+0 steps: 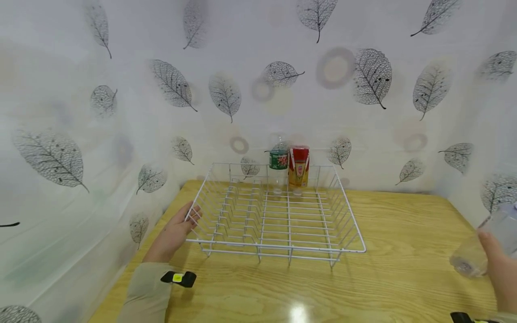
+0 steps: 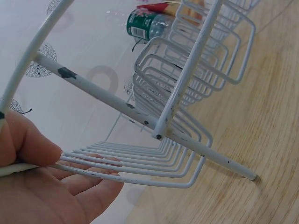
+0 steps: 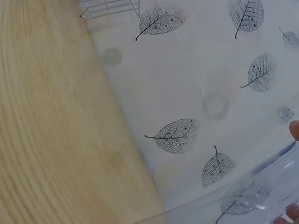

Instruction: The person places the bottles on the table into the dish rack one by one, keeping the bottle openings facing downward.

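A white wire dish rack stands on the table. My left hand holds its left side; the left wrist view shows the thumb over a rim wire and the fingers stretched under the side wires. A clear bottle with a green label stands upright at the rack's back. Beside it is a container with a red and gold wrap. Off to the far right, my right hand grips a clear plastic bottle, tilted, its base toward the rack. The frame's edge cuts this hand off.
Under everything is a wood-grain table. A white sheet printed with leaves hangs close behind the table and along its sides. Slotted wire dividers run through the rack's left half.
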The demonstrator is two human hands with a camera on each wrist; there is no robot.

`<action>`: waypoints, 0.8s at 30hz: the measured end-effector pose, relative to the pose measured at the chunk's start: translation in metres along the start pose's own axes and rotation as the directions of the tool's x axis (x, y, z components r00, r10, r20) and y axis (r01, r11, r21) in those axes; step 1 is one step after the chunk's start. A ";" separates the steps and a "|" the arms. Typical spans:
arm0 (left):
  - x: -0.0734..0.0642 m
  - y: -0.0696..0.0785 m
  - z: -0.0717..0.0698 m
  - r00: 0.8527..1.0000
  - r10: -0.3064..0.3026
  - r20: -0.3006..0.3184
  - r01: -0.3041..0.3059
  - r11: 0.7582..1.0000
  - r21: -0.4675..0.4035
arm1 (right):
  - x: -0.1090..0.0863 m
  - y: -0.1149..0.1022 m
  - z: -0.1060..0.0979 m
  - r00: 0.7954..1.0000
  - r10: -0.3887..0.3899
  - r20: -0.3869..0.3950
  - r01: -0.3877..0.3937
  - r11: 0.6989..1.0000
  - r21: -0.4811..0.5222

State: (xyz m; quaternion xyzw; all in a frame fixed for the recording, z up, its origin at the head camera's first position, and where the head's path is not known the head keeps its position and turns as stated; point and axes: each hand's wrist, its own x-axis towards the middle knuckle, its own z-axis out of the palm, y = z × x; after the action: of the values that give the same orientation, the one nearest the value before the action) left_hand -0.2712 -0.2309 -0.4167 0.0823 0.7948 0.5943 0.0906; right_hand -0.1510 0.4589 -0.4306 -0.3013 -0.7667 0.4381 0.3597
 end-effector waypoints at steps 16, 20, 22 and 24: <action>-0.001 0.001 0.000 0.999 0.031 0.020 -0.030 0.999 -0.031 | 0.004 0.036 0.009 0.956 0.240 0.167 -0.229 0.970 -0.081; -0.001 0.000 0.000 0.999 0.028 0.017 -0.028 0.999 -0.033 | 0.005 0.039 0.009 0.952 0.217 0.218 -0.180 0.967 -0.178; -0.001 -0.001 0.000 1.000 0.027 0.015 -0.027 0.999 -0.031 | 0.006 0.041 0.010 0.948 0.223 0.226 -0.184 0.966 -0.184; 0.000 -0.002 0.000 1.000 0.025 0.014 -0.025 0.999 -0.029 | 0.009 0.045 0.012 0.946 0.227 0.230 -0.187 0.965 -0.183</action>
State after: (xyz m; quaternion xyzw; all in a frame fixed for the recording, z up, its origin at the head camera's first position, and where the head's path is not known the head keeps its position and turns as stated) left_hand -0.2711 -0.2318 -0.4181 0.0954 0.7843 0.6063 0.0903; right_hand -0.1592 0.4798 -0.4719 -0.3506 -0.8022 0.4454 0.1875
